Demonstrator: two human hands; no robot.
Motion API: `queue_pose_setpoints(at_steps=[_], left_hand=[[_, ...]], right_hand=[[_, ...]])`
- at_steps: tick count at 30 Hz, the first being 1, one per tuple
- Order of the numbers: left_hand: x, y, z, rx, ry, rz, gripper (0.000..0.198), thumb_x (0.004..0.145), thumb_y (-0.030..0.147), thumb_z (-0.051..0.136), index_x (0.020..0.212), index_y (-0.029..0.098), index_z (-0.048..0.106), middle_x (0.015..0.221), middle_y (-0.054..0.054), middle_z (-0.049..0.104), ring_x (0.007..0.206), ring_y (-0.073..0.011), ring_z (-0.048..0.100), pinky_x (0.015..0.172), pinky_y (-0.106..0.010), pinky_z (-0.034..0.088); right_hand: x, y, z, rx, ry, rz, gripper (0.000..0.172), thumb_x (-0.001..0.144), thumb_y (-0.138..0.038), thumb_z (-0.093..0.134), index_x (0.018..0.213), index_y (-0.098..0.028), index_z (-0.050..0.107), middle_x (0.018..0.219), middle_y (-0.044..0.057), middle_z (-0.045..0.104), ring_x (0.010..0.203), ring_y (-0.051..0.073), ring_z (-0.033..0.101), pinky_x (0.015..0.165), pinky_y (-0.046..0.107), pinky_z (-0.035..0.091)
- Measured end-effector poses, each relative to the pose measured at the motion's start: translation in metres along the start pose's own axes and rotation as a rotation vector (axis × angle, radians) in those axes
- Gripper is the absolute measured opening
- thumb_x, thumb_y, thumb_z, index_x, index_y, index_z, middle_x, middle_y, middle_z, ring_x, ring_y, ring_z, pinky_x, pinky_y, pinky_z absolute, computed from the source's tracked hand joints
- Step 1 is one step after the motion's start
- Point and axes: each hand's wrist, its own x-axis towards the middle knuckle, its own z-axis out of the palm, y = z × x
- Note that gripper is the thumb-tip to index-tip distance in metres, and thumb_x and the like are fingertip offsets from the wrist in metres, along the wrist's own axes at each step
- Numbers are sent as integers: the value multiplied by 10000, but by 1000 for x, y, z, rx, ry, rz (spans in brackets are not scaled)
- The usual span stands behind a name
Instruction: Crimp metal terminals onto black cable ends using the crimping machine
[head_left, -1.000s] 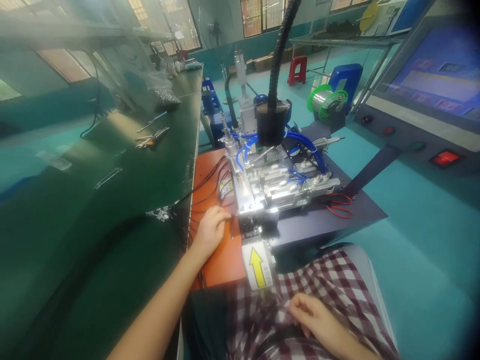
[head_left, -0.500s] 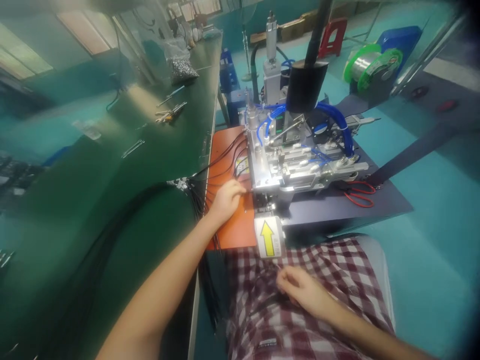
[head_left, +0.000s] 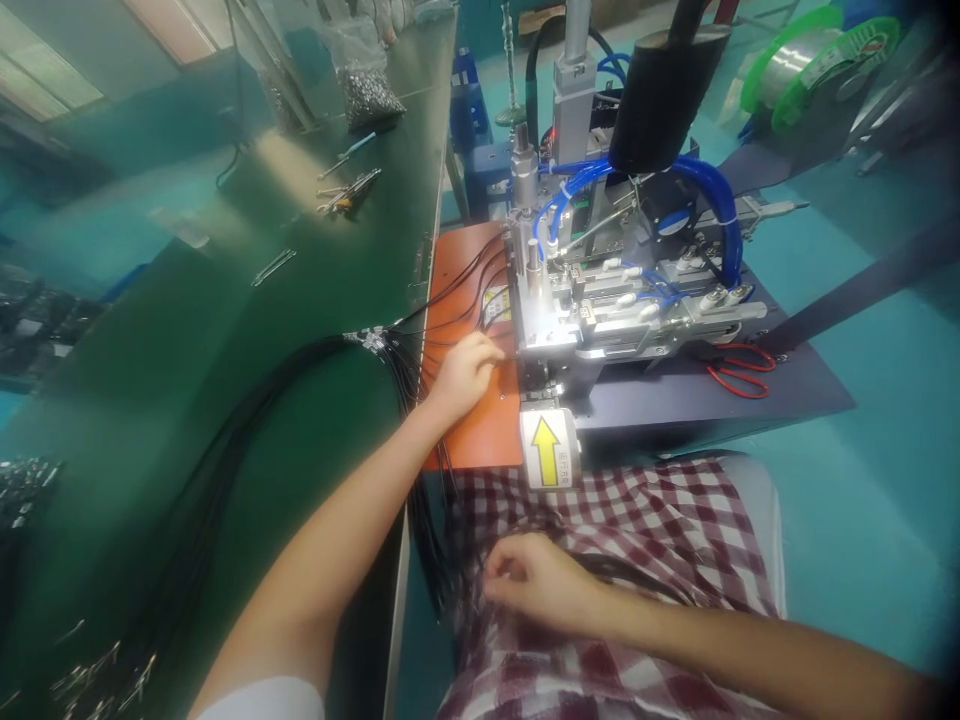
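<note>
My left hand [head_left: 469,372] is over the orange plate [head_left: 472,440], thumb and fingers pinched at the near end of the machine [head_left: 555,330]. A thin black cable appears to be in that pinch, its tip hidden by the machine edge. Other black cables [head_left: 457,285] cross the plate into the machine's side, beside the left hand. My right hand [head_left: 540,580] hovers over the checked cloth [head_left: 675,510] on my lap, fingers curled to the thumb. What it pinches, if anything, is blurred. Dark cables [head_left: 622,570] lie on the cloth behind the right wrist.
On the green table [head_left: 300,430] a thick cable bundle [head_left: 285,370] runs to the plate. A bag of small metal parts [head_left: 367,95] and hand tools [head_left: 349,190] lie farther back. A roller with a yellow arrow [head_left: 551,450], red-handled pliers [head_left: 742,370] and a wire spool [head_left: 802,65] are at the right.
My right hand has moved left across my lap, away from just below the arrow roller. The left hand stays at the machine's edge. The camera view has shifted, and a light shines on the machine.
</note>
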Motion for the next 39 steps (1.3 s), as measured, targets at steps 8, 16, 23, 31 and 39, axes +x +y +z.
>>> queue_pose_setpoints(at_steps=[8, 16, 23, 31, 39], left_hand=[[-46, 110, -62, 47, 43, 47, 191, 897, 137, 510, 1045, 186, 619, 973, -58, 660, 920, -194, 596, 830, -324, 457], [-58, 121, -25, -485, -451, -377, 261, 970, 344, 427, 851, 200, 609, 668, 17, 579, 564, -108, 506, 527, -219, 394], [-53, 110, -10, -600, -410, -494, 260, 930, 372, 507, 781, 182, 602, 648, 19, 578, 533, -91, 482, 496, -201, 383], [-50, 111, -4, -623, -320, -524, 213, 901, 343, 551, 771, 184, 605, 648, 15, 593, 568, -117, 550, 535, -226, 439], [-48, 111, -1, -560, -209, -520, 153, 897, 316, 550, 844, 197, 631, 716, 7, 621, 626, -128, 568, 551, -231, 440]], right_hand=[[-59, -57, -70, -249, 415, -331, 123, 873, -167, 520, 824, -181, 632, 766, 13, 668, 687, 137, 598, 638, 250, 419], [-43, -61, -118, 184, 536, -263, 147, 819, -156, 597, 955, -172, 650, 748, -8, 658, 639, 107, 608, 584, 220, 469], [-29, -54, -119, 387, 590, -191, 115, 786, -211, 650, 884, -151, 659, 679, -24, 622, 549, 85, 571, 518, 214, 454], [-20, -60, -117, 410, 596, -212, 83, 792, -206, 628, 721, -166, 609, 529, -63, 526, 442, 70, 477, 428, 198, 376], [-19, -54, -111, -447, 870, -522, 183, 915, -162, 485, 756, -167, 575, 703, 23, 603, 625, 132, 508, 598, 281, 381]])
